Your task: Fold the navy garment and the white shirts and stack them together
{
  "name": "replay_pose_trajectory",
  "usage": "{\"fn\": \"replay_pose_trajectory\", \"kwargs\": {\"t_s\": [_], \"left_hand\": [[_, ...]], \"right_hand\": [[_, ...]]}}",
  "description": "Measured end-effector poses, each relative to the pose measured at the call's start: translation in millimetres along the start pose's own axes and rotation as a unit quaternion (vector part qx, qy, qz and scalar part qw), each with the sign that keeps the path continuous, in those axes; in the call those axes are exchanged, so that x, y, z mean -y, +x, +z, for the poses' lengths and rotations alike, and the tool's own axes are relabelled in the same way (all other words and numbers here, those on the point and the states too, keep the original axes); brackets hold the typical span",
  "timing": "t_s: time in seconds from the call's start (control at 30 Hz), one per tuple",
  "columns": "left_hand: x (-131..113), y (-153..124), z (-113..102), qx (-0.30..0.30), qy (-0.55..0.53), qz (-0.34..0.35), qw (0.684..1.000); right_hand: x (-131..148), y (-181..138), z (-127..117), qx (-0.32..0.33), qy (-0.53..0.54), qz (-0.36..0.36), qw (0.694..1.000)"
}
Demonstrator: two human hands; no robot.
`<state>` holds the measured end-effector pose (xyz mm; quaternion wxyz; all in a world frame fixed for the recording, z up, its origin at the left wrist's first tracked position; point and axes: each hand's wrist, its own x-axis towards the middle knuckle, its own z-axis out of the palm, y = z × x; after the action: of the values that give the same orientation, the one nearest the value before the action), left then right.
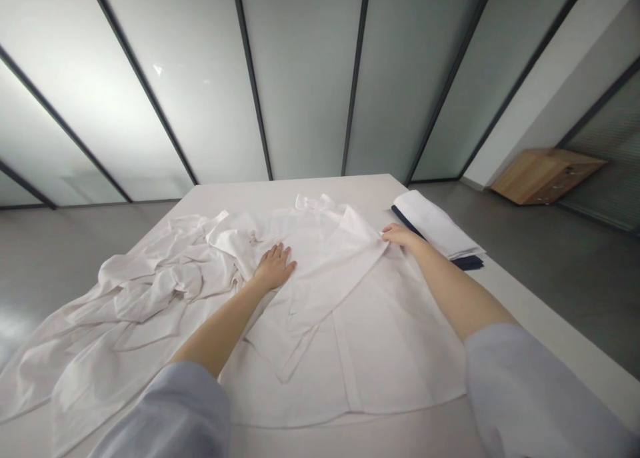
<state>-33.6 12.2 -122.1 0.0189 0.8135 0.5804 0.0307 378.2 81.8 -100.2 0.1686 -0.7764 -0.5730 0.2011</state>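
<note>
A white shirt (pixel 380 338) lies spread flat on the white table (pixel 540 318) in front of me, its collar at the far side. My left hand (pixel 274 266) rests flat on the shirt's left part, fingers apart. My right hand (pixel 397 235) pinches the edge of a sleeve (pixel 330 278) that is folded across the shirt's front. Both forearms are bare below light blue sleeves.
A crumpled heap of white shirts (pixel 135 298) covers the table's left side. A folded stack of white and dark garments (pixel 440 231) sits at the far right of the table. Frosted glass panels stand behind. A wooden cabinet (pixel 545 175) sits on the floor at right.
</note>
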Motion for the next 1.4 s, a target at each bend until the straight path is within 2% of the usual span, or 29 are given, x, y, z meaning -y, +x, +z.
{"fn": "replay_pose_trajectory", "kwargs": {"t_s": [0.13,0.2,0.27,0.37,0.5,0.63,0.8,0.93,1.07,1.2,1.3,1.4], "left_hand": [[-0.5,-3.5,2.9,-0.013,-0.008,-0.002,1.000],[-0.9,-3.5,2.8,-0.015,-0.007,-0.003,1.000],[-1.5,-3.9,1.8,-0.012,-0.005,-0.004,1.000],[-2.7,-5.2,-0.6,-0.005,-0.003,-0.007,1.000],[-3.9,-6.8,-1.5,-0.010,-0.010,-0.007,1.000],[-3.4,-7.2,0.2,-0.020,-0.011,-0.005,1.000],[-3.7,-7.5,-1.0,-0.016,-0.015,-0.003,1.000],[-5.2,-7.6,-1.8,-0.016,-0.011,-0.005,1.000],[-6.3,-8.2,-1.5,-0.014,-0.008,-0.010,1.000],[-6.3,-8.8,-1.7,-0.007,-0.006,-0.010,1.000],[-6.1,-8.8,-1.3,-0.004,-0.008,-0.011,1.000],[-5.8,-8.7,0.0,-0.008,0.000,-0.010,1.000]], "right_hand": [[13.3,19.5,-6.9,0.043,0.021,-0.006,0.999],[25.0,24.1,-2.1,0.028,-0.002,0.007,1.000],[37.8,23.2,7.1,0.001,-0.071,0.012,0.997],[55.9,13.1,24.1,-0.038,-0.174,-0.032,0.983],[69.8,-1.9,41.9,-0.067,-0.212,-0.108,0.969],[63.4,4.0,42.2,-0.074,-0.179,-0.086,0.977],[37.8,34.9,17.6,-0.053,-0.116,-0.052,0.990],[26.0,50.4,3.8,-0.081,-0.123,-0.020,0.989],[33.7,54.0,9.5,-0.108,-0.101,-0.043,0.988],[51.3,58.3,24.3,-0.063,-0.067,-0.103,0.990],[61.6,65.3,32.4,-0.046,-0.063,-0.097,0.992],[67.2,74.2,35.7,-0.076,-0.073,-0.093,0.990]]}}
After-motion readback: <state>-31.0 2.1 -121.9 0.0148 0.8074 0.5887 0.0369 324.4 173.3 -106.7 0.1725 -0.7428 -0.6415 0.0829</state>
